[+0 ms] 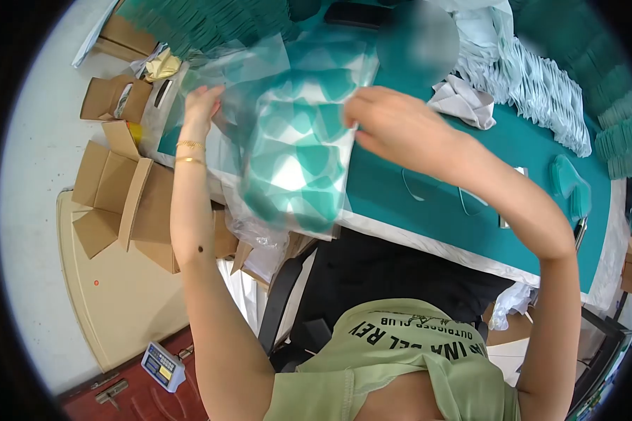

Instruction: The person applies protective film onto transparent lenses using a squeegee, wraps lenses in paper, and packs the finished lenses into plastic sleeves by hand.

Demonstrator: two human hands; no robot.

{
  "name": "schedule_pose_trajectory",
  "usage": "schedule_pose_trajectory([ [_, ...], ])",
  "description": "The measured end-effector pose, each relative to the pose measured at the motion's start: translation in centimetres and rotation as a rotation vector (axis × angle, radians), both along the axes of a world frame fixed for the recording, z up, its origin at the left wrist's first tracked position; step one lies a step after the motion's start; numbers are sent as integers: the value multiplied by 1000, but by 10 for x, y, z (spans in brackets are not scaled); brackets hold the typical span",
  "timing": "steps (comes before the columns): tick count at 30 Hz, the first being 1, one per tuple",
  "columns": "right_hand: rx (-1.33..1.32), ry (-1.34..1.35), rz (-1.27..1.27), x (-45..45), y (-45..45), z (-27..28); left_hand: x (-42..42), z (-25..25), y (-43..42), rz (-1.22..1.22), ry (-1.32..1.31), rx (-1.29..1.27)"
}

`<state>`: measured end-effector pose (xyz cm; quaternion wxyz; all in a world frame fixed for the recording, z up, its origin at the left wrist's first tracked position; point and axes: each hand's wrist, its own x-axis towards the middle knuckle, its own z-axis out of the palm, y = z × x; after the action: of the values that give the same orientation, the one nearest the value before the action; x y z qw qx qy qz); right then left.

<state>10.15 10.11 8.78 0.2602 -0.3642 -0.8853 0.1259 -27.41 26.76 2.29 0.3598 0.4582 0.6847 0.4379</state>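
Note:
A clear plastic bag (298,151) with green and white wavy shapes showing through it is held up over the table's near left edge, blurred by motion. My right hand (390,130) is closed at the bag's right edge, fingertips pinching it. At the upper left, my left hand (202,109) has its fingers curled against loose clear film (249,70) beside the bag. Whether this film belongs to the same bag is hard to tell. Part of the table behind the bag is hidden.
On the green tabletop (407,224) lie a crumpled pale cloth (463,102), pale pleated pieces (534,91) and thin loops (472,202). Stacked green pieces (203,24) line the back. Open cardboard boxes (112,175) stand left, a digital scale (163,366) low left.

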Motion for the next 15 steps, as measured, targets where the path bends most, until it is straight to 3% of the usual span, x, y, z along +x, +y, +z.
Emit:
schedule_pose_trajectory([
  [3, -70, -17, 21, -49, 35, -8, 24, 7, 18, -184, 431, -231],
  [7, -159, 22, -19, -84, 65, -24, 23, -7, 38, -160, 664, -125],
  [10, -230, 130, -65, -96, 86, -31, 23, -2, 35, -147, 491, -232],
  [13, -227, 181, -123, -110, 117, -29, 11, 2, 26, -298, 18, -185],
  [15, -201, 201, -142, -125, 136, -28, 26, 19, 9, -203, -162, -154],
])
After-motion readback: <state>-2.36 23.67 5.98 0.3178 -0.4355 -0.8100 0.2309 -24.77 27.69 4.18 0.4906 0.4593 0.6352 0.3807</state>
